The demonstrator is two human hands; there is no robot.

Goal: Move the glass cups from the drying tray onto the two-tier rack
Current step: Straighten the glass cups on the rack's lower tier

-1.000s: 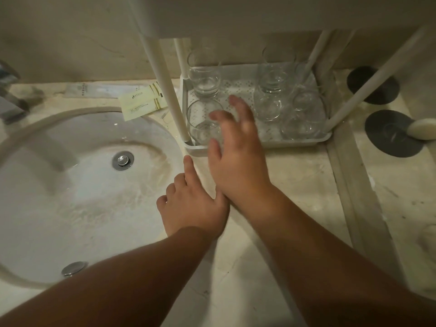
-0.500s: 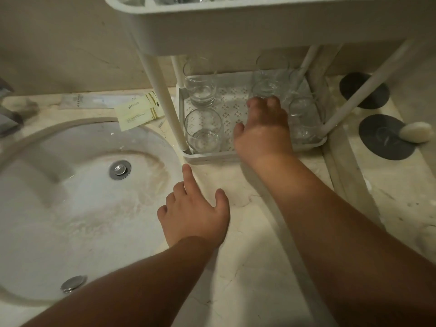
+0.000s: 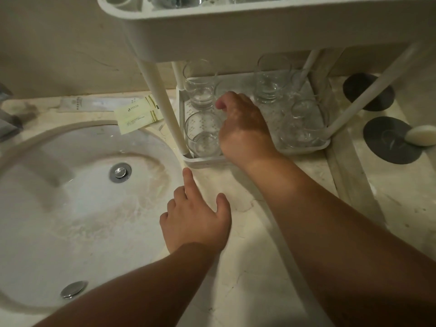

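Bathroom vanity, pale veined marble counter, round white basin sunk at its left. White plastic two-tier rack stands at the counter's back edge; clear glass cups stand on its perforated lower tray. Right hand reaches in under the upper tier, fingers curled over the middle of the tray; what they hold is hidden, so I cannot tell if a cup is gripped. Left hand rests flat on the counter, fingers relaxed, forefinger pointing at the tray's front left corner.

Done well, I'd judge: close on one cup's wall, lift straight, draw it forward clear of the tier's underside.

In the way: front left cup touching the wrist's side, white rack leg just beside. Pale green paper sachets lie left of that leg.
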